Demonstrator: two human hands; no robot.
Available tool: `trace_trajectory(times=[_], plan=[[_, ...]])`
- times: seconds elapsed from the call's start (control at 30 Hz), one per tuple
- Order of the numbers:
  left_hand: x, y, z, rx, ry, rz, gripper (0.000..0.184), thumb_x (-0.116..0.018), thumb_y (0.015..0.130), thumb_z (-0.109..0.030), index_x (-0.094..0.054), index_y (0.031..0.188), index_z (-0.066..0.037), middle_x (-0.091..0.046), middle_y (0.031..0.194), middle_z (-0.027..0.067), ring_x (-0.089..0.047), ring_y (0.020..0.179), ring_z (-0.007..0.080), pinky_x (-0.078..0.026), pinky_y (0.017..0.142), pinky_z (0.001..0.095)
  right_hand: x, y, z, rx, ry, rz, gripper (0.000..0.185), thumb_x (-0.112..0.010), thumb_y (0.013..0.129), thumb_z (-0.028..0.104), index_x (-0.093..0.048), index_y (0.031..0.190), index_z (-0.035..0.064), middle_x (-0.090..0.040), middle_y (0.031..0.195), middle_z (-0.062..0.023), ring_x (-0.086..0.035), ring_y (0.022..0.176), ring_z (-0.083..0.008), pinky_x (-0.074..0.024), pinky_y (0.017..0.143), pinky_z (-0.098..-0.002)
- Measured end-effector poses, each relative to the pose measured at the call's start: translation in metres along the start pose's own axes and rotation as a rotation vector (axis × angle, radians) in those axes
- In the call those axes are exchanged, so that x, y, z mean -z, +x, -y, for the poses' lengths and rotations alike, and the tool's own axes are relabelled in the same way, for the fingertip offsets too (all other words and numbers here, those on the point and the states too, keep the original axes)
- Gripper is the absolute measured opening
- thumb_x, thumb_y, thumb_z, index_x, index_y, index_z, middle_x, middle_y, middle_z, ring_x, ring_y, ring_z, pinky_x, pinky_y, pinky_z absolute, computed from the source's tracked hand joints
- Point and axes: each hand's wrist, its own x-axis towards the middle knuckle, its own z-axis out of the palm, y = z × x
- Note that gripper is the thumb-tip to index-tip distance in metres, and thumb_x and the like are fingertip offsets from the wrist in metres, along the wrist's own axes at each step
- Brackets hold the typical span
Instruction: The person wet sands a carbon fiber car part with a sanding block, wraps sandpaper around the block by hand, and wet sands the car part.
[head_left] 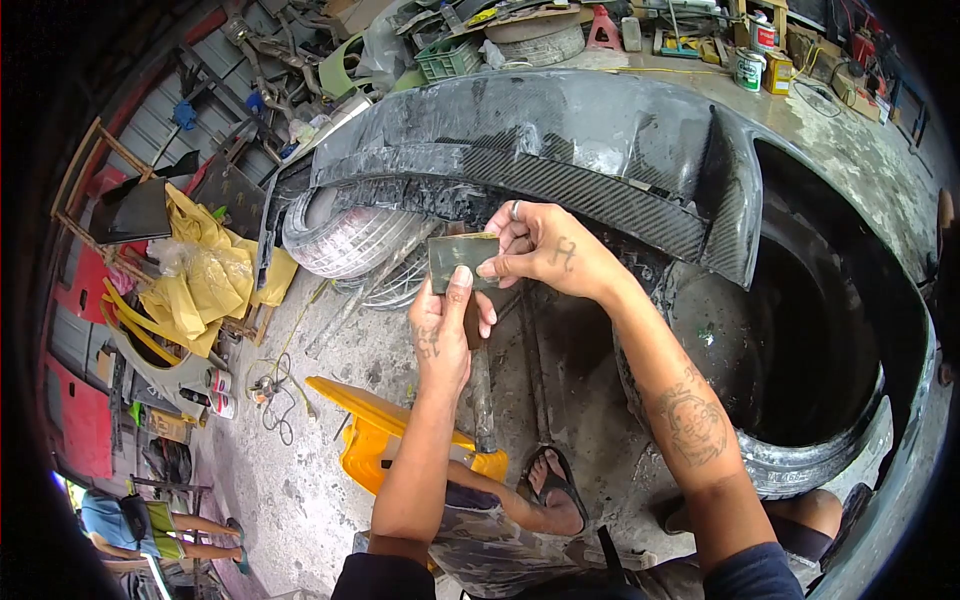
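Observation:
Both my hands hold a small dark grey-green rectangular piece that looks like folded sandpaper (455, 258), with a yellowish top edge. My left hand (448, 330) grips it from below, the thumb flat on its face and the fingers behind. At its right edge, my right hand (540, 250) pinches it between thumb and fingers; a ring shows on one finger. Just beyond the hands lies a large grey car body panel (590, 130) with a carbon-weave strip (590, 195) along its lower edge, wet or smudged in places.
A yellow plastic stool or chair (375, 430) lies near my left forearm. Beneath the panel are tyres (345, 240) and metal bars. A black round opening in bodywork (800, 300) is at right. Cans (748, 68) stand behind; a cable (285, 400) and another person (150, 525) are at left.

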Motion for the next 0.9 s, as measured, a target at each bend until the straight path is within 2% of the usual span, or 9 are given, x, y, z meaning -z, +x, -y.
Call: trace_trajectory(times=[0.17,0.27,0.4,0.47,0.6,0.7,0.8,0.83,0.9], plan=[[-0.004,-0.003,-0.004,0.006,-0.064,-0.048,0.025,-0.059,0.106,-0.026,-0.062,0.118,-0.004,-0.067,0.090,0.0046,-0.060,0.060,0.0098,-0.043,0.047,0.0225,-0.001,0.000,0.002,-0.027,-0.073,-0.026,0.029,-0.079,0.085,-0.001,-0.059,0.107,-0.0015,-0.066,0.085,-0.0036,-0.066,0.076,-0.0098,-0.0593,0.069,-0.0264],[0.000,-0.001,-0.004,0.010,-0.007,-0.068,0.025,-0.057,0.107,-0.027,-0.062,0.114,-0.004,-0.066,0.087,0.0054,-0.060,0.059,0.0107,-0.044,0.046,0.0230,-0.001,-0.002,0.005,-0.014,-0.072,-0.019,0.023,-0.079,0.085,0.003,-0.064,0.102,-0.0019,-0.066,0.083,-0.0031,-0.065,0.073,-0.0103,-0.0589,0.065,-0.0266],[0.002,-0.001,-0.004,0.000,0.008,-0.074,0.029,-0.057,0.107,-0.031,-0.062,0.112,-0.004,-0.067,0.087,0.0064,-0.059,0.059,0.0119,-0.044,0.046,0.0236,0.000,-0.003,0.012,-0.010,-0.070,-0.115,0.019,-0.075,0.093,0.013,-0.069,0.101,-0.0033,-0.071,0.083,-0.0051,-0.067,0.072,-0.0100,-0.0593,0.068,-0.0260],[0.009,-0.002,0.000,-0.007,-0.027,0.024,0.035,-0.054,0.107,-0.036,-0.061,0.113,-0.003,-0.067,0.089,0.0074,-0.060,0.061,0.0134,-0.045,0.047,0.0240,-0.001,-0.003,0.015,-0.003,-0.029,-0.145,0.019,-0.075,0.094,0.014,-0.070,0.099,-0.0031,-0.072,0.083,-0.0069,-0.068,0.074,-0.0102,-0.0593,0.068,-0.0261],[0.003,-0.001,-0.005,-0.036,-0.087,-0.015,0.043,-0.051,0.108,-0.040,-0.059,0.122,0.000,-0.067,0.093,0.0081,-0.061,0.063,0.0142,-0.045,0.048,0.0241,0.003,-0.003,0.012,-0.013,-0.020,-0.109,0.018,-0.075,0.094,0.014,-0.069,0.099,-0.0027,-0.071,0.081,-0.0052,-0.068,0.073,-0.0103,-0.0592,0.069,-0.0260],[0.001,-0.001,-0.013,-0.022,-0.143,-0.064,0.046,-0.057,0.106,-0.031,-0.054,0.139,0.001,-0.069,0.097,0.0074,-0.062,0.065,0.0087,-0.047,0.047,0.0221,0.010,-0.004,0.006,-0.001,0.004,0.069,0.016,-0.074,0.095,0.013,-0.069,0.100,-0.0019,-0.069,0.081,-0.0025,-0.066,0.072,-0.0098,-0.0574,0.068,-0.0249],[0.004,0.000,-0.012,-0.019,-0.007,-0.062,0.043,-0.062,0.104,-0.025,-0.055,0.139,-0.001,-0.069,0.095,0.0054,-0.061,0.061,0.0075,-0.045,0.045,0.0211,0.007,-0.002,0.004,-0.024,-0.039,0.078,0.019,-0.072,0.097,0.014,-0.069,0.104,-0.0029,-0.071,0.088,-0.0041,-0.067,0.076,-0.0096,-0.0581,0.072,-0.0265],[0.004,0.000,-0.011,-0.028,-0.047,-0.070,0.039,-0.062,0.104,-0.019,-0.055,0.138,-0.002,-0.069,0.098,0.0050,-0.059,0.060,0.0064,-0.044,0.044,0.0186,0.003,-0.002,0.006,-0.050,-0.019,0.055,0.022,-0.075,0.094,0.012,-0.065,0.108,-0.0023,-0.071,0.091,-0.0043,-0.068,0.079,-0.0102,-0.0589,0.074,-0.0272],[0.001,0.000,-0.014,-0.029,-0.021,-0.083,0.040,-0.060,0.105,-0.022,-0.054,0.138,-0.001,-0.069,0.098,0.0051,-0.059,0.060,0.0067,-0.045,0.044,0.0190,0.002,-0.003,0.002,-0.055,-0.040,0.086,0.025,-0.076,0.093,0.010,-0.063,0.111,-0.0017,-0.070,0.093,-0.0043,-0.068,0.081,-0.0106,-0.0590,0.075,-0.0271]])
